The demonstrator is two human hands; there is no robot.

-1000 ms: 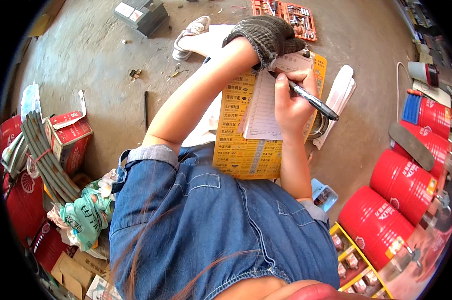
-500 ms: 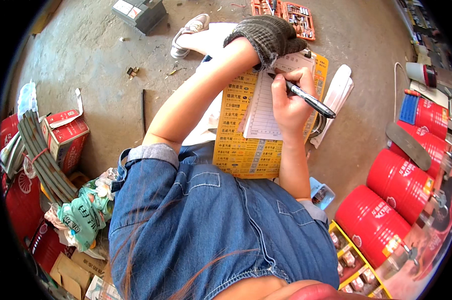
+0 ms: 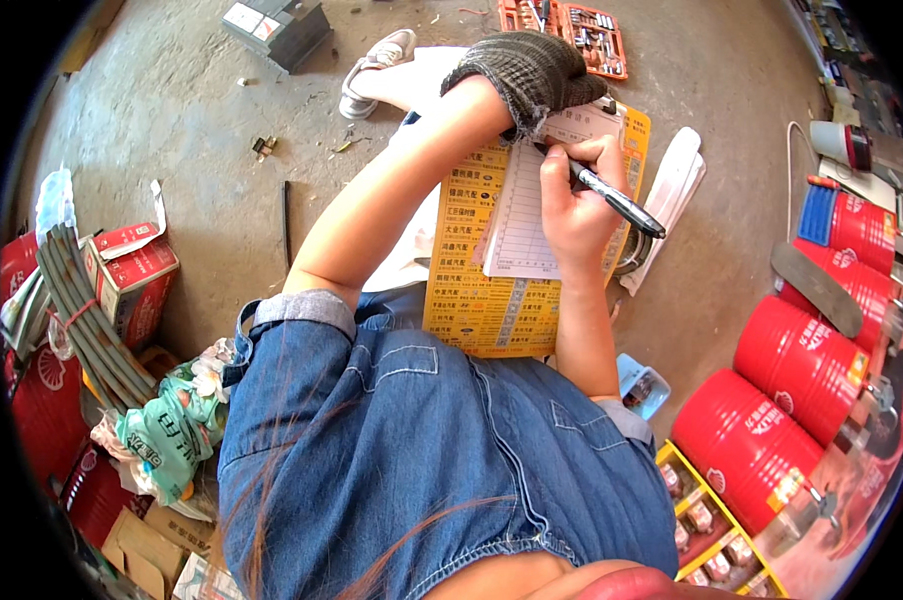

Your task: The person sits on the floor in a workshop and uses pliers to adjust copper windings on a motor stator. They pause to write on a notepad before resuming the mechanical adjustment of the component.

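Note:
My left hand [image 3: 532, 80], in a dark knitted glove, grips the top of a yellow printed clipboard [image 3: 472, 310] near its black clip [image 3: 607, 106]; some fingertips are hidden. A white lined form [image 3: 517, 235] lies on the board. My right hand [image 3: 582, 200] pinches a black-and-silver pen [image 3: 612, 195] with its tip on the upper part of the form. Beneath and left of the board are white sheets or cloth [image 3: 417, 240], partly covered by my left forearm. A white folded item [image 3: 672, 190] lies just right of the board.
Red drums [image 3: 742, 450] and a yellow rack [image 3: 702, 520] line the right. Hoses [image 3: 97, 310], a red carton [image 3: 137, 270] and a green plastic bag [image 3: 162, 440] crowd the left. A battery [image 3: 277, 35], an orange socket case [image 3: 592, 40] and a grey shoe [image 3: 372, 75] are at the top.
The view and board have shifted very slightly. My right hand and pen have moved a little leftward over the form; both hands keep their hold.

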